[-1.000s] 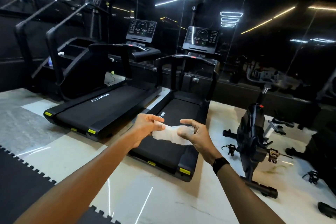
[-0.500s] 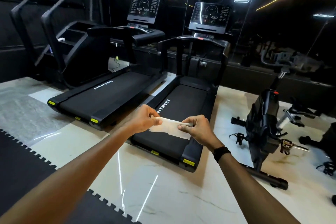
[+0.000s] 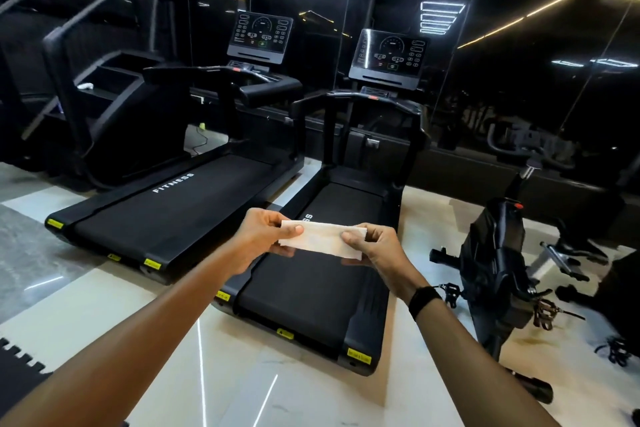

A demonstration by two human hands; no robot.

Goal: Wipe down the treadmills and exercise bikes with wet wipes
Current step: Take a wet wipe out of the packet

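Moved in closer since a moment ago, and the wet wipe is pulled flatter now. My left hand and right hand each pinch an end, holding it over the nearer treadmill. Exercise bike sits right, details murky.

Dark glass walls are filling the upper frame, reflecting strip lights and a bright ladder of ceiling bars at upper right. A pale glossy marble floor is spreading across the lower half, catching thin white streaks of light. Black interlocking mats are edging into the lower left corner, and a black stair climber is standing at upper left.
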